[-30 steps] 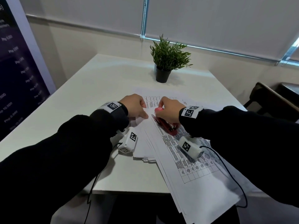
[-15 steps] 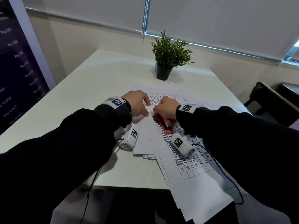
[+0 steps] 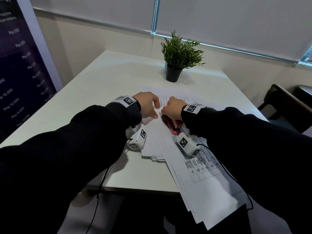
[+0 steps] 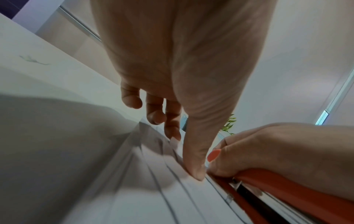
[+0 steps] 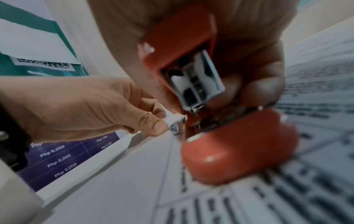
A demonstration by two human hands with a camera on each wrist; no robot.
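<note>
A fanned stack of printed papers [image 3: 194, 179] lies on the white table [image 3: 104, 85] and hangs over its near edge. My left hand [image 3: 152, 107] pinches the crumpled top corner of the papers [image 5: 175, 121] between thumb and fingers. Right beside it, my right hand [image 3: 172, 107] grips a red stapler [image 3: 173, 126] that rests on the sheets. In the right wrist view the stapler [image 5: 239, 144] shows its metal magazine between the red top and base. In the left wrist view my left thumb [image 4: 195, 163] presses the paper edge next to the stapler [image 4: 287, 189].
A small potted plant [image 3: 179, 56] stands at the far side of the table. A dark chair [image 3: 287, 107] is on the right. A dark printed banner [image 3: 16, 73] stands on the left. Cables hang from both wrist cameras over the near table edge.
Both hands stay at the paper corner, the right one holding the stapler throughout. The left fingers have shifted slightly on the corner. The head view has tilted a little.
</note>
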